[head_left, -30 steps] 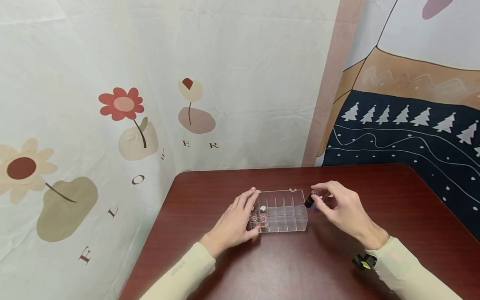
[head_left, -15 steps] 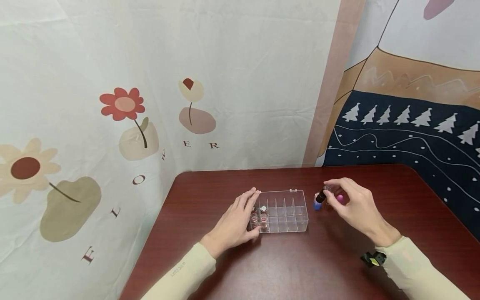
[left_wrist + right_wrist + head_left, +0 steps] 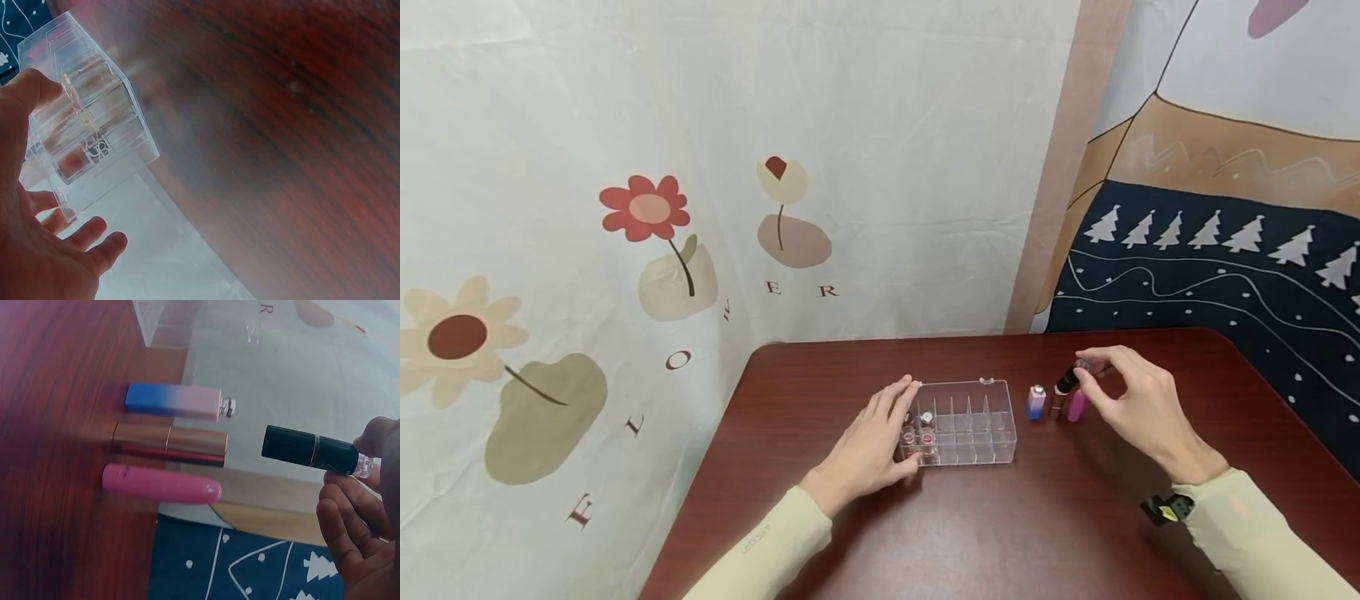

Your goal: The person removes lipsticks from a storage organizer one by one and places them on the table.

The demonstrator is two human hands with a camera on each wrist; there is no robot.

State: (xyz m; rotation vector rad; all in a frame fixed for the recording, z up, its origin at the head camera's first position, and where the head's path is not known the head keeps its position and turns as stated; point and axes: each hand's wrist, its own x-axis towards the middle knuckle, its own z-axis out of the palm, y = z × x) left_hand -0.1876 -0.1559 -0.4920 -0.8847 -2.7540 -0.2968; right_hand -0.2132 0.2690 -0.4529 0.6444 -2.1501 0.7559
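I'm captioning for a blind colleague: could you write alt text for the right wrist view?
A right hand pinches a black tube by one end. A blue-to-pink tube, a brown tube and a pink tube stand in a row on a dark red table, with part of a clear box at the top edge.

I pinch a thin-ringed black lipstick tube (image 3: 289, 445) by its clear end, tilted in the air. The clear plastic compartment box (image 3: 977, 452) I touch sits flat, its cells filled at the left end.
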